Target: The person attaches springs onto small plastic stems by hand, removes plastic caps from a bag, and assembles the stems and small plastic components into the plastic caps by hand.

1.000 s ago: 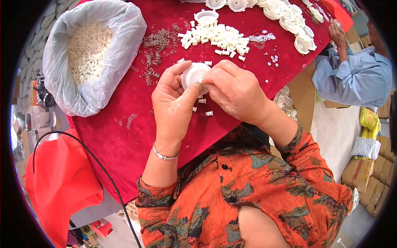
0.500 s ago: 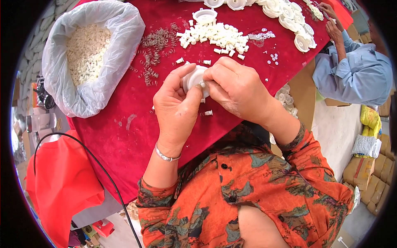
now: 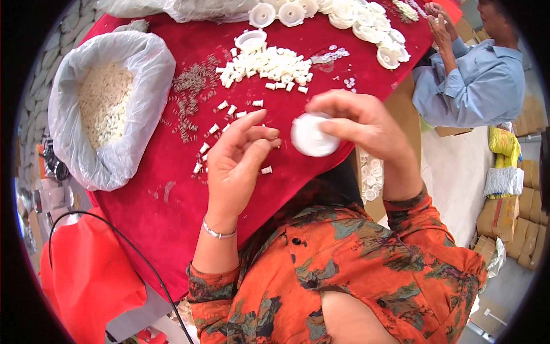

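My right hand (image 3: 372,127) grips a round white plastic part (image 3: 312,139), slightly smeared by motion, over the front edge of the red-covered table. The thumb lies on its face and the other fingers are behind it. My left hand (image 3: 234,163) hovers to its left, apart from the part, with fingers bent, spread and nothing visible in them. Around and beyond the left hand lie several small white spool-shaped pieces (image 3: 214,128), some with a thin spring on one end. Part of that group is hidden under the hand.
Loose metal springs (image 3: 192,80) and a pile of cream plugs (image 3: 266,66) lie farther back. A plastic-lined bag (image 3: 150,109) of small pieces stands left; round white parts (image 3: 372,26) line the far side. A co-worker in a blue shirt (image 3: 470,86) sits right, beyond a carton (image 3: 404,109).
My right hand has drawn the round part away to the right, out of my left hand. The left fingers have let go and spread. The whole view has shifted a little.
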Demonstrator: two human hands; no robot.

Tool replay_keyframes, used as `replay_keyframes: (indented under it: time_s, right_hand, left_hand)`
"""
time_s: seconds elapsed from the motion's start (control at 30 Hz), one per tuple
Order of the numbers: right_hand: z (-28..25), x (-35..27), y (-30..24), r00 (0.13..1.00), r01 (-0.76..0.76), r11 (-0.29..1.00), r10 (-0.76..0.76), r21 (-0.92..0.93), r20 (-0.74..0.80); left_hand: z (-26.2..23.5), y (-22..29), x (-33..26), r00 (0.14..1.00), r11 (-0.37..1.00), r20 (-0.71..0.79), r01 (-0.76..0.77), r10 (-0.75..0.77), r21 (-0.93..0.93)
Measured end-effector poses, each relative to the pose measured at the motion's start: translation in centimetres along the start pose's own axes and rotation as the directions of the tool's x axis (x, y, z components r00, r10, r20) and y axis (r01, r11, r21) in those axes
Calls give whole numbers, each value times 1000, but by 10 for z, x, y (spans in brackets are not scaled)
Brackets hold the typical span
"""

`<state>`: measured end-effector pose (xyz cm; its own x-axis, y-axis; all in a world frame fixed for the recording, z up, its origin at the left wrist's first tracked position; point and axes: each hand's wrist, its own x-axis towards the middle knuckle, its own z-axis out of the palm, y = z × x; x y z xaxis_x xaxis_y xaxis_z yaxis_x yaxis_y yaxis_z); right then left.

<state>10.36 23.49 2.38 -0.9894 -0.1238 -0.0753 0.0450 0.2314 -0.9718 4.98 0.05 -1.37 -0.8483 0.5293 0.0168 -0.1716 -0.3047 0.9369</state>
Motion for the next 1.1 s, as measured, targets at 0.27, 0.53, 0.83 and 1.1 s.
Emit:
replay_keyframes:
  time_s: [0.27,0.53,0.83,1.1]
  right_hand:
    - [-75,-53,22,955,-88,611,276,-787,107]
    - [-80,102,33,873,98,562,-445,-821,-200]
    - [-69,196,56,918,-110,296,-335,-949,-211]
    - [27,89,-8,600,562,200,-766,-803,229]
  left_hand:
    - [-11,5,9,975,989,-220,-47,15,-141]
    - [-10,2,10,981,999,-192,-28,20,-44]
    - [-20,4,9,972,999,-230,-40,41,7]
    - [-14,9,12,973,998,-230,-29,17,-49]
